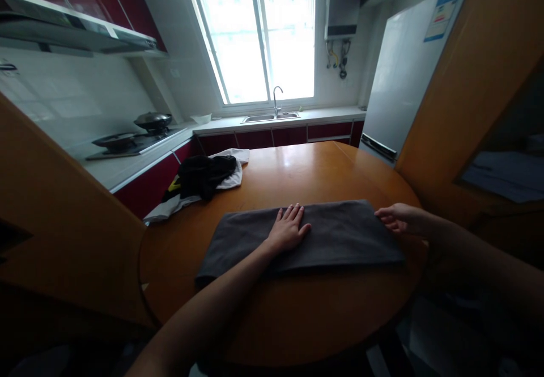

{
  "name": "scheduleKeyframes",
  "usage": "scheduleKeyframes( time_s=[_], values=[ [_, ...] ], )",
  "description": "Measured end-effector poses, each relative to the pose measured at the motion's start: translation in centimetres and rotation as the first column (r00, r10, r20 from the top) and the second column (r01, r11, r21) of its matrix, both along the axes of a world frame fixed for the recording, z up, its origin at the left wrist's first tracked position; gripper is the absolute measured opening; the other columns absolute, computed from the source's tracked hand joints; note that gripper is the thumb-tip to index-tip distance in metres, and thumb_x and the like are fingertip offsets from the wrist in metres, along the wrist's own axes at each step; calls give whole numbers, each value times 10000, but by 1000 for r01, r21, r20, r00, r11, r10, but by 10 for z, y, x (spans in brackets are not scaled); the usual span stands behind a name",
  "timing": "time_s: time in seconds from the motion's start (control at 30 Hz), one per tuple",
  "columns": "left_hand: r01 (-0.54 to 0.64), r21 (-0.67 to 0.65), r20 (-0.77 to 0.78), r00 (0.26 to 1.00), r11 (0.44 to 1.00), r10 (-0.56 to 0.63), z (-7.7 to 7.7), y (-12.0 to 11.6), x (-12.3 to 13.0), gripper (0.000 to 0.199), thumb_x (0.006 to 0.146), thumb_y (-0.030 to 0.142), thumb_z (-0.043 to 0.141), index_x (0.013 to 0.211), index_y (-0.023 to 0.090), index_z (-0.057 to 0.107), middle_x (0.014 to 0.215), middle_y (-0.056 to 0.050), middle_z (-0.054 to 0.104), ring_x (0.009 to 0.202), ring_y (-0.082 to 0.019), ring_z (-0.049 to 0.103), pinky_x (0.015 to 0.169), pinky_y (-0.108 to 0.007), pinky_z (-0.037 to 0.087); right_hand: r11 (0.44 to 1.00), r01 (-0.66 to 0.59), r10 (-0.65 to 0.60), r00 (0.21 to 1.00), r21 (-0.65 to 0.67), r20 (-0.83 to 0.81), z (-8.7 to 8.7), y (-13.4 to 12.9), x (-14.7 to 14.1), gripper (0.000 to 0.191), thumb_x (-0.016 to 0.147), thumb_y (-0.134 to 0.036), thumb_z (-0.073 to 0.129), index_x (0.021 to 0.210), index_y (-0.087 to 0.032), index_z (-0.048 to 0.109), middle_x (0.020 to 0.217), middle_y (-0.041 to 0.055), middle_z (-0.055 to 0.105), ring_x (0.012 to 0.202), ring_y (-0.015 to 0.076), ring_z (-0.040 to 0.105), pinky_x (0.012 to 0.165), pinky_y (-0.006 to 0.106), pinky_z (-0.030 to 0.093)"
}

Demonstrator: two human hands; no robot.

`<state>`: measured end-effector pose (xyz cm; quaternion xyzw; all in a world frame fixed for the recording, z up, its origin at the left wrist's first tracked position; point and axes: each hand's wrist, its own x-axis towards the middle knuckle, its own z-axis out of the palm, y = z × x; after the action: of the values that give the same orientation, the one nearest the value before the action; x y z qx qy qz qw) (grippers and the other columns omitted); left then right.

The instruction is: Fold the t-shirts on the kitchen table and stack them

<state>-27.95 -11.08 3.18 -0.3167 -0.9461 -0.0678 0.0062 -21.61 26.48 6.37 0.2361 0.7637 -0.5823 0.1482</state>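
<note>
Cloth [344, 232] lies already folded into a flat band, left hand [287, 231] spread on it, right hand [398, 219] seemingly pinching its right edge, the far-left clothes [204, 174] still crumpled.

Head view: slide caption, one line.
Left hand flat on a folded gray cloth, right hand at its right edge, on a wooden table.

Looking forward and down from head height, close over table [306, 173]; facing window [255, 37] at 12 o'clock.
</note>
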Motion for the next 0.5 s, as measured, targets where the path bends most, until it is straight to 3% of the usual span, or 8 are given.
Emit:
scheduleKeyframes(
  time_s=[0.1,0.17,0.23,0.5],
  values=[
    [-4,-4,-11,1000,1000,4,0,1,0,730,1011,623,236,1592,183,278,1669,-82,196,1545,-276,146,1237,-528,132,972,43,10,974,-230,225,3,-1,-5,100,884,-226,636,809,-162,623,650,16,676,510,97,604,502,180,499],
    [-6,-3,-16,1000,1000,6,0,0,0,718,1014,616,238,1591,191,279,1668,-71,203,1545,-269,149,1238,-525,136,952,36,50,962,-305,268,6,-2,-7,66,875,-191,634,816,-162,630,675,20,698,564,112,648,561,192,541],
    [-8,4,-20,1000,1000,8,0,0,1,717,1015,611,241,1589,183,283,1668,-68,205,1545,-265,152,1238,-526,136,940,21,68,967,-341,247,8,-2,-6,22,847,-164,658,855,-172,639,740,26,730,629,128,685,626,213,574],
    [7,65,-44,999,998,-4,-3,-2,4,694,1018,614,252,1576,209,326,1659,-56,245,1539,-290,166,1235,-546,121,956,-59,47,998,-286,-49,17,-4,-1,345,737,-178,804,1012,-248,608,870,-17,725,696,124,694,575,209,567]
  ],
)
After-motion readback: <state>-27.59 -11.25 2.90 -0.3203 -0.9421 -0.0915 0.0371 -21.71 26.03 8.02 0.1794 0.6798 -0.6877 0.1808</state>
